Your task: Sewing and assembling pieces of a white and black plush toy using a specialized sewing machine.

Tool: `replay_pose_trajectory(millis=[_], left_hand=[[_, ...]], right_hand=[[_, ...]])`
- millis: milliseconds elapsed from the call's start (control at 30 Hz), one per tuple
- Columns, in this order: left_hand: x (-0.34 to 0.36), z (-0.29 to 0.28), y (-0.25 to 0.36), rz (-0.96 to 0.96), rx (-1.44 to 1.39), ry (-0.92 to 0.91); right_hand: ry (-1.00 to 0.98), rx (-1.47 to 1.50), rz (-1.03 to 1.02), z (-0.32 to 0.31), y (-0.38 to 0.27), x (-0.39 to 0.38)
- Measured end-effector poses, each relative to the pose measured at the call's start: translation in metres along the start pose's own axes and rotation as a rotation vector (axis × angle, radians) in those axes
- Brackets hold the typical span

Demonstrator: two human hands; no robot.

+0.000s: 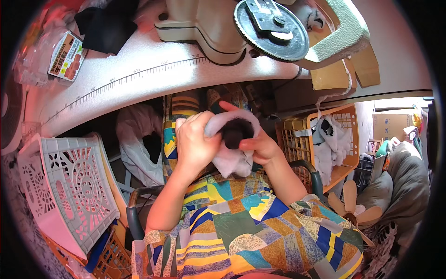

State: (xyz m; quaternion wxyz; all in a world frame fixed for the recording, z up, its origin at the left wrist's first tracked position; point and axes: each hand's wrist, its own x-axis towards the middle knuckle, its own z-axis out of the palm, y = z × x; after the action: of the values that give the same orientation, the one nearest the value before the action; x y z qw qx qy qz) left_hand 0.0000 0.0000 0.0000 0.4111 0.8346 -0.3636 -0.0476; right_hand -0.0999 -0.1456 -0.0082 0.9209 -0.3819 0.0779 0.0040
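Observation:
Over my lap, in front of the table, I hold a soft fluffy tube of whitish-grey fabric (234,165) with a dark inside. Its round opening faces up toward me, and a loose, pointed part hangs below. My left hand (197,139) is closed on the left side of the rim, fingers curled over it. My right hand (264,146) grips the right side, its thumb at the edge of the opening and one finger stretched out behind the far rim. Most of the right fingers are hidden behind the fabric.
A beige sewing machine (204,30) with a toothed dark disc (272,44) stands on the white table (153,74). An orange crate (355,135) at right holds white and dark fabric pieces (332,153). To the left are a whitish plastic basket (88,186) and a white bag (134,135).

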Motion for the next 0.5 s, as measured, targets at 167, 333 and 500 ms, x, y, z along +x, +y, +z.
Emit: replay_pose_trajectory(millis=[167,333,500], left_hand=[[-0.021,0.009,0.049,0.234,0.353,0.177],[-0.018,0.01,0.048,0.261,0.275,0.079],[-0.005,-0.01,0.041,0.165,0.462,0.155]], right_hand=[[0.455,-0.641,-0.246,-0.016,0.009,0.016],[0.575,-1.119,-0.421,-0.021,-0.001,0.016],[0.313,-1.5,-0.73,0.031,-0.026,-0.003]])
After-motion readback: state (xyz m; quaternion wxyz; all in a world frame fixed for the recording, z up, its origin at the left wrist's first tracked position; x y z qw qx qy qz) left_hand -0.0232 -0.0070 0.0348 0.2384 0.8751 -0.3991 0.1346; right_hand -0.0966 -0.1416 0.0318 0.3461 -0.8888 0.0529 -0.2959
